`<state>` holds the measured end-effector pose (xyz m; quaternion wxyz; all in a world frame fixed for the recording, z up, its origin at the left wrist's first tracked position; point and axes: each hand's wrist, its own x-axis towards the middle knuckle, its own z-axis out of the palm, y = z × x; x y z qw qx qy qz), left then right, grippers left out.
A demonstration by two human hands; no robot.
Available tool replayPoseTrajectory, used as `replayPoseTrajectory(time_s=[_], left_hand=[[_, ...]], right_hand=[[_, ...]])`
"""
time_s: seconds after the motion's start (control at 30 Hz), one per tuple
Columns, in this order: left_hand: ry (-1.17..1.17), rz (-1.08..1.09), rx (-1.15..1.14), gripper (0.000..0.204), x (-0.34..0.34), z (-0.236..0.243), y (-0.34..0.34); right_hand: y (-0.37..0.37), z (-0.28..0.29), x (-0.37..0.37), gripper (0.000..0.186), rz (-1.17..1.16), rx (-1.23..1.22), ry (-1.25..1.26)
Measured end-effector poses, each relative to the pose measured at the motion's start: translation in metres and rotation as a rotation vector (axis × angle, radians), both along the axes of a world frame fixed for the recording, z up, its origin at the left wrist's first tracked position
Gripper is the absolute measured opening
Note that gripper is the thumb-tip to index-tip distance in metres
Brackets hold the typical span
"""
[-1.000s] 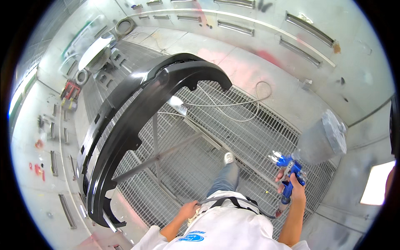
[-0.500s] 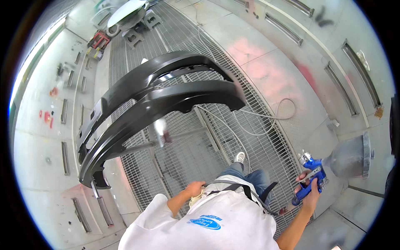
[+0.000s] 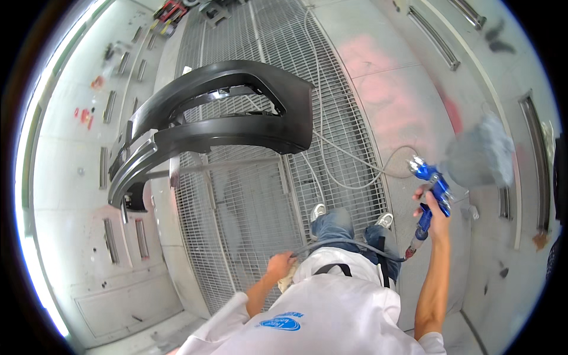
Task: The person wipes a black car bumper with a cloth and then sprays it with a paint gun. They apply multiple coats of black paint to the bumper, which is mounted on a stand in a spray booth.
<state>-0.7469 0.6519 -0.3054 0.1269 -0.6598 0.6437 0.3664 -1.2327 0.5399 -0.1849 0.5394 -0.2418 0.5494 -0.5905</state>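
Observation:
In my right hand (image 3: 433, 207) is a blue spray gun (image 3: 439, 190), its fingers wrapped round the handle. A translucent grey cup (image 3: 482, 155), blurred by motion, sits on the gun. A grey air hose (image 3: 349, 241) runs from the gun's base across my waist to my left hand (image 3: 281, 264), which is closed on it. Beside that hand hangs a pale tan cloth or glove (image 3: 288, 278); I cannot tell whether the hand holds it too. Ahead and to the left, a black car bumper (image 3: 228, 133) is held above the floor, apart from both hands.
Under the bumper stands a partly hidden support stand (image 3: 222, 167) on the metal floor grating (image 3: 242, 207). Loose hose loops (image 3: 349, 184) lie at its right side. Walls with slotted metal vents (image 3: 435, 38) flank me; a grey step stool (image 3: 214, 13) is at the far end.
My right hand has lifted the spray gun forward, away from my waist. The view has shifted, and both my shoes now show. My left hand still grips the hose.

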Motion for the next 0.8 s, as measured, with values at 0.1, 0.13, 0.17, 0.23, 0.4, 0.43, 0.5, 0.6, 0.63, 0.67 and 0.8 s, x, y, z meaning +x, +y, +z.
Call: replayPoseTrajectory(time_s=[0.1,0.13,0.17,0.23,0.4,0.43,0.5,0.6,0.63,0.67,0.8], left_hand=[[0.009,0.125,0.022,0.034,-0.069,0.027,0.026],[0.007,0.181,0.028,0.034,-0.089,0.038,0.034],[0.018,0.22,0.039,0.034,-0.104,0.042,0.039],[0.039,0.305,0.061,0.033,-0.13,0.049,0.05],[0.065,0.466,0.04,0.03,-0.196,0.055,0.042],[0.069,0.509,0.032,0.03,-0.209,0.053,0.042],[0.075,0.56,0.055,0.031,-0.231,0.044,0.038],[0.063,0.609,0.041,0.034,-0.261,0.024,0.017],[0.072,0.629,0.013,0.034,-0.268,0.023,0.007],[0.08,0.646,-0.015,0.034,-0.273,0.021,-0.005],[0.079,0.746,-0.037,0.035,-0.282,0.029,-0.056]], right_hand=[[-0.047,-0.022,-0.022,0.021,0.25,0.101,0.005],[-0.062,-0.029,-0.023,0.02,0.365,0.143,-0.02],[-0.075,-0.038,-0.019,0.022,0.481,0.141,-0.044],[-0.099,-0.05,-0.008,0.025,0.695,0.225,-0.096],[-0.165,-0.08,0.015,0.023,1.041,0.333,-0.114],[-0.18,-0.09,0.018,0.022,1.1,0.334,-0.079],[-0.207,-0.106,0.018,0.017,1.079,0.322,0.05],[-0.254,-0.127,0.008,0.014,0.923,0.316,0.149],[-0.268,-0.129,0.002,0.014,0.882,0.299,0.17],[-0.284,-0.132,-0.004,0.014,0.839,0.282,0.19],[-0.351,-0.146,-0.02,0.017,0.713,0.252,0.296]])
